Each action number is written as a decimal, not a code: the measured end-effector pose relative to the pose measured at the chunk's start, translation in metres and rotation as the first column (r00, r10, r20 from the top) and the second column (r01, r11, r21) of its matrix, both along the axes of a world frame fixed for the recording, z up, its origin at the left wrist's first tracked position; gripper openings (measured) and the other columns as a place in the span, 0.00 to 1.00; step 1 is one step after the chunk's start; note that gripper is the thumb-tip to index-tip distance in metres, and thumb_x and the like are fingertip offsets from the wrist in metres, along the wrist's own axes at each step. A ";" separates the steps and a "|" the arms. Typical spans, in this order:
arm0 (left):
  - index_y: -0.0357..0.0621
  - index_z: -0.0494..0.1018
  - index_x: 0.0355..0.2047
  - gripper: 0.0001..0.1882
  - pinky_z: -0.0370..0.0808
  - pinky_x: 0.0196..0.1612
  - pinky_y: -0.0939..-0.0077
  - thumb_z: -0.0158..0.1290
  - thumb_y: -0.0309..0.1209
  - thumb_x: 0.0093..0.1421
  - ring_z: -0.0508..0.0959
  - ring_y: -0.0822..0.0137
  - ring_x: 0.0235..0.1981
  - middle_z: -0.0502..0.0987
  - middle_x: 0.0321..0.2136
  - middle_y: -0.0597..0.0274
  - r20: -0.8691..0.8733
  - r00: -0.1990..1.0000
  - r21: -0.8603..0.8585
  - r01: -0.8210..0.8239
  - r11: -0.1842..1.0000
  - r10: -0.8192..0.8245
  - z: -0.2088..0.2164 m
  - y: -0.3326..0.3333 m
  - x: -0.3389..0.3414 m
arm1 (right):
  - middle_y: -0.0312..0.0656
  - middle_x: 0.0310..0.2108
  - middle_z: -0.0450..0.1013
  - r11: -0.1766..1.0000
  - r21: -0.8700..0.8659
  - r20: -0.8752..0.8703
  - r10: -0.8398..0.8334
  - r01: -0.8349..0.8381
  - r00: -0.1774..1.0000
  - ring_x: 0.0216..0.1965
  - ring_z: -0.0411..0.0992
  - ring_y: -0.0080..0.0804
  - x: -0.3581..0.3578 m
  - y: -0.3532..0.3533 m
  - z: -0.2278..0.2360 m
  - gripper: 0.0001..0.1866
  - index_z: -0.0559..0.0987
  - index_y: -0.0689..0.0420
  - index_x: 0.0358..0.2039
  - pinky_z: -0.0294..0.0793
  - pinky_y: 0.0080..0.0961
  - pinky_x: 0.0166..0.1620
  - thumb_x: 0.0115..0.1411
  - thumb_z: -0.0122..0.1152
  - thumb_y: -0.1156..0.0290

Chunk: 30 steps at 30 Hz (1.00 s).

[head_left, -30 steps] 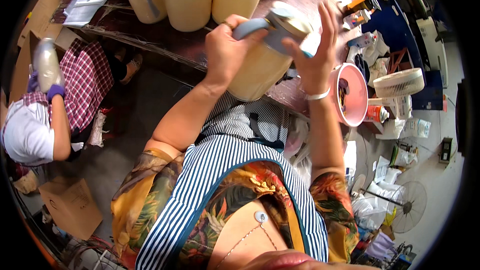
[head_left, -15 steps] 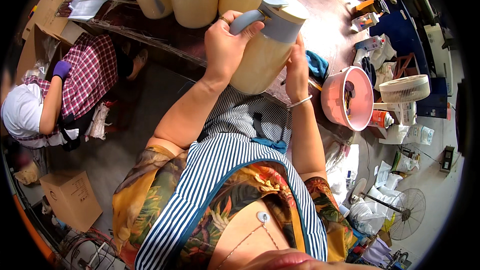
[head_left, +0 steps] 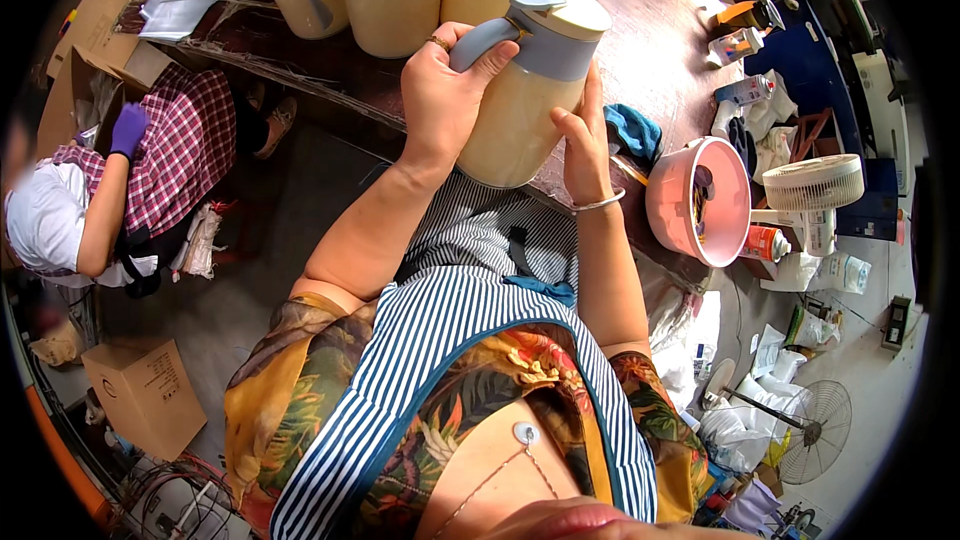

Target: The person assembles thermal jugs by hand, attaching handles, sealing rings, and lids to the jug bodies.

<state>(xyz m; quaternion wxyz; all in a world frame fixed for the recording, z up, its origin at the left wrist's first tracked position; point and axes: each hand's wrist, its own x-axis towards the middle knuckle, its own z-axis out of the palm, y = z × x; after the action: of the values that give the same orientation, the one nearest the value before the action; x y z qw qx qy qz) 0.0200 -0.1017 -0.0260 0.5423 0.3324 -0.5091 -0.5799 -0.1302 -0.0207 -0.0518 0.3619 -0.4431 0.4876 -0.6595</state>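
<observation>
A striped apron (head_left: 450, 310) is being worn, and just beyond it a cream jug (head_left: 522, 120) with a grey collar is being held at a tilt near the table's front edge. Its grey handle (head_left: 482, 41) is being gripped by the left hand (head_left: 437, 100), the thumb lying alongside. The jug's other side is being touched by the right hand (head_left: 586, 145); how tightly it is being clasped cannot be told, its fingers being partly hidden. Apparently a two-handed steadying step is being carried out, and for any next move a firm handle grip and a supported body are being called for.

On the dark red table (head_left: 655, 50), a blue cloth (head_left: 633, 130) is being left crumpled, a pink bucket (head_left: 668, 208) is being stood by the edge, and more cream jugs (head_left: 393, 12) are being grouped farther back. To the left, a purple glove (head_left: 128, 130) is being worn by a co-worker (head_left: 190, 140); to the right, white bags (head_left: 735, 435) are being stored beside a standing fan (head_left: 815, 430).
</observation>
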 end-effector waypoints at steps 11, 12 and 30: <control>0.38 0.75 0.31 0.19 0.72 0.30 0.83 0.68 0.41 0.53 0.72 0.81 0.25 0.77 0.22 0.70 0.022 1.000 -0.015 -0.016 1.000 0.016 0.008 0.000 0.006 | 0.51 0.64 0.57 0.999 0.027 -0.120 -0.014 0.017 0.993 0.64 0.60 0.41 0.007 -0.004 0.008 0.47 0.49 0.61 0.69 0.61 0.35 0.64 0.57 0.65 0.62; 0.38 0.75 0.31 0.19 0.71 0.29 0.83 0.68 0.41 0.53 0.72 0.81 0.25 0.77 0.22 0.70 0.017 1.000 -0.016 -0.015 1.000 0.015 0.008 -0.002 0.007 | 0.51 0.65 0.56 1.000 0.028 -0.072 0.011 -0.009 0.997 0.65 0.59 0.41 0.008 -0.002 0.011 0.47 0.48 0.60 0.70 0.60 0.35 0.64 0.56 0.64 0.63; 0.37 0.75 0.31 0.21 0.73 0.30 0.81 0.67 0.44 0.53 0.73 0.79 0.25 0.78 0.22 0.67 0.077 0.996 -0.017 -0.036 0.999 0.037 0.018 -0.007 0.000 | 0.51 0.61 0.60 0.986 0.053 -0.101 -0.150 0.156 0.984 0.62 0.61 0.40 0.014 -0.011 0.027 0.43 0.54 0.64 0.67 0.62 0.33 0.63 0.50 0.58 0.71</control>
<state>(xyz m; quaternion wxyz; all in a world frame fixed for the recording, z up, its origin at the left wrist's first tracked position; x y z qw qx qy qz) 0.0200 -0.1083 -0.0085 0.5353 0.3597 -0.5279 -0.5527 -0.1163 -0.0319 -0.0247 0.2994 -0.4247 0.5569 -0.6479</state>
